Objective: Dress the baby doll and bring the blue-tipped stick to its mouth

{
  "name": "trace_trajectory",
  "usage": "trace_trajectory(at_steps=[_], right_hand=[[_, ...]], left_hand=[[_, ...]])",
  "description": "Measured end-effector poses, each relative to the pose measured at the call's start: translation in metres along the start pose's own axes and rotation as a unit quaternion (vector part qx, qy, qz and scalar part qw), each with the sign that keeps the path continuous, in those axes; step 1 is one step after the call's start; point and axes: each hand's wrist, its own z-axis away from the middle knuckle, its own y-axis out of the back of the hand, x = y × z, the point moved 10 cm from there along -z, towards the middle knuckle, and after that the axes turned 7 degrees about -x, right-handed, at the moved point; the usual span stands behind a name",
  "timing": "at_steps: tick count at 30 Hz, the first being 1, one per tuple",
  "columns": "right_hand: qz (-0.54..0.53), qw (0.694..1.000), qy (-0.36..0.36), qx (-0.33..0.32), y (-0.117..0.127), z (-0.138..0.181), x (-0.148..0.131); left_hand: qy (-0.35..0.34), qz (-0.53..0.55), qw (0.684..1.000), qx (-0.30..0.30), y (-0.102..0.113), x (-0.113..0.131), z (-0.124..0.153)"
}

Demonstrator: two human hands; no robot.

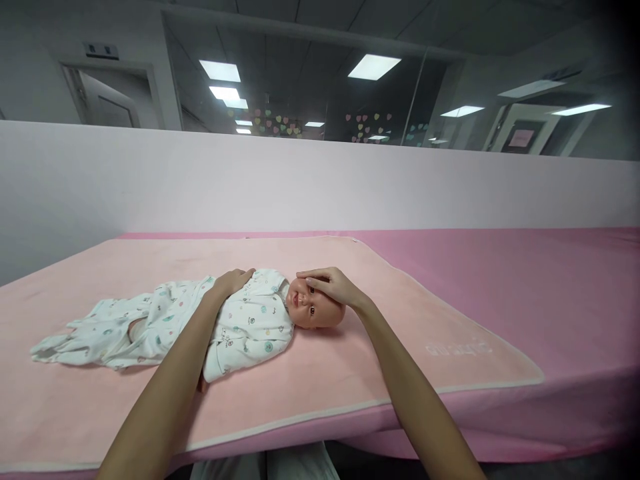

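Note:
A baby doll [320, 313] lies on its back on a peach blanket [340, 373], its head toward the right. It wears a white top [255, 320] with small printed figures and matching trousers [165, 310]. My left hand [233, 283] rests on the far side of the doll's body, near the waist, fingers extended and gripping nothing that I can see. Against the far side of the doll's head lies my right hand [334, 285], its fingers stretched flat over the cheek and temple, the thumb near one eye.
A pink cover [510, 287] lies under the blanket and reaches right and over the near edge. Behind the table rises a low white wall [320, 187] with glass above it. My legs [300, 463] are below the near edge.

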Motion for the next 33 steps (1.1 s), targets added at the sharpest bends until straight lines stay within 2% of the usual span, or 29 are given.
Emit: trace_trajectory(at_steps=[3, 8, 14, 20, 33], right_hand=[[0.007, 1.000, 0.005, 0.006, 0.000, 0.000, -0.002], [0.013, 0.997, 0.030, 0.067, 0.012, 0.002, -0.008], [0.000, 1.000, -0.002, 0.001, -0.001, 0.000, 0.000], [-0.015, 0.999, 0.002, 0.032, 0.004, 0.003, -0.003], [-0.014, 1.000, 0.003, 0.007, 0.000, 0.001, -0.002]], left_hand=[[-0.001, -0.002, 1.000, 0.000, 0.000, 0.000, -0.001], [-0.005, -0.001, 1.000, -0.003, -0.001, 0.000, -0.002], [-0.002, 0.003, 1.000, -0.005, -0.001, 0.000, 0.000], [-0.001, 0.005, 1.000, -0.006, -0.001, 0.000, 0.001], [-0.002, 0.002, 1.000, -0.003, 0.000, 0.001, 0.001]])
